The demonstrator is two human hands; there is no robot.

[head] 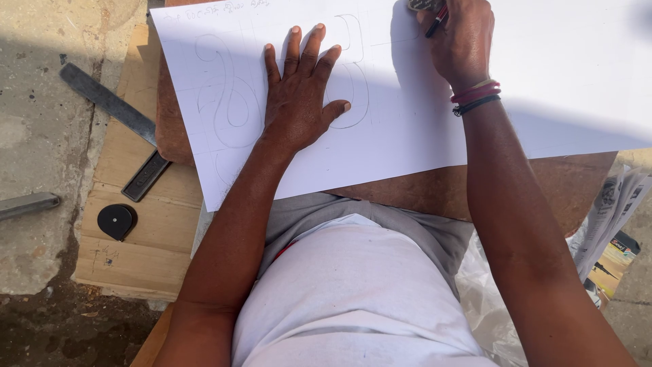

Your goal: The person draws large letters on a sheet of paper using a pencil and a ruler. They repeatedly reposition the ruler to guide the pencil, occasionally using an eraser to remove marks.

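There we pressed our left hand [299,95] flat, fingers spread, on the large white sheet [407,129] of pencilled curved letter outlines lying on a brown board [448,190]. Our right hand [458,41] pinched a red-and-black pen [436,22] near the sheet's far edge. A metal square [115,109] and black tape measure [117,221] lay left.

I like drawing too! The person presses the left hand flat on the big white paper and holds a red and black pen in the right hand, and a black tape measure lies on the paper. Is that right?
Not quite. The black tape measure lies on the cardboard beside the board, not on the white paper, as the head view shows. The left hand is flat on the paper, and the right hand holds the pen.
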